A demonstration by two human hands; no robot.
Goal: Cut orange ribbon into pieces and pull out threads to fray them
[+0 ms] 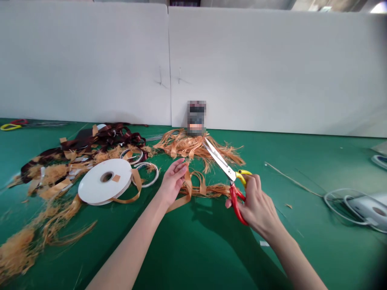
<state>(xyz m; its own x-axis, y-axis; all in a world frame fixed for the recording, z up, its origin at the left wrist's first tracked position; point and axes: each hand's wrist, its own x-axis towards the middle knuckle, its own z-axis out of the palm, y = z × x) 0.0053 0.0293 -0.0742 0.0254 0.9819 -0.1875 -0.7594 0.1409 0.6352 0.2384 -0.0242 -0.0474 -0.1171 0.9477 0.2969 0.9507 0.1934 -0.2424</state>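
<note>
Pinching tan ribbon (188,187), the left hand (173,182) is just beside red-handled scissors (225,166) clenched in the right hand (256,205).

The green table (290,161) lay open along its back edge to the right of the frayed orange ribbon (193,147), and a hand could pass there freely as far as the white wire loops (341,205) near the right edge. Toward the left edge, the white ribbon spool (104,181) and tangled dark brown ribbon (102,139) blocked the way. The near middle was open below the left hand (173,181) and right hand (256,205).
</note>
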